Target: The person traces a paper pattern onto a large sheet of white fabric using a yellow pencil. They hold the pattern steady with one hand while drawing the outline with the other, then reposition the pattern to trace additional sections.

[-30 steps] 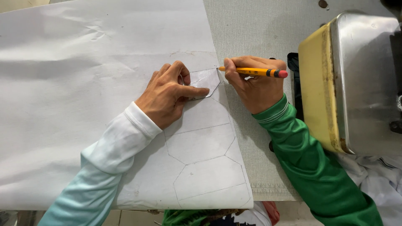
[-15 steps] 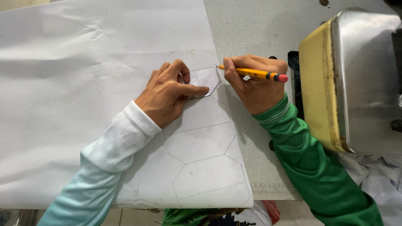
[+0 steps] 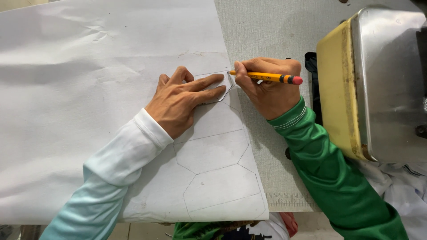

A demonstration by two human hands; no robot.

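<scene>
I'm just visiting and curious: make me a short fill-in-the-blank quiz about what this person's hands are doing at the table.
1. The right hand holds a yellow ____ with a pink eraser.
2. The left hand presses a small template flat on a large white sheet of ____.
3. The outlines already drawn on the sheet have ____ sides each.
4. The right sleeve is ____ in colour.

Missing words: pencil; paper; six; green

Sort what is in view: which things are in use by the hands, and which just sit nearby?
In use: left hand pressing hexagon template; right hand with yellow pencil; white sheet with traced hexagons.

Sitting nearby: metal and yellow machine; white cloth.
</scene>
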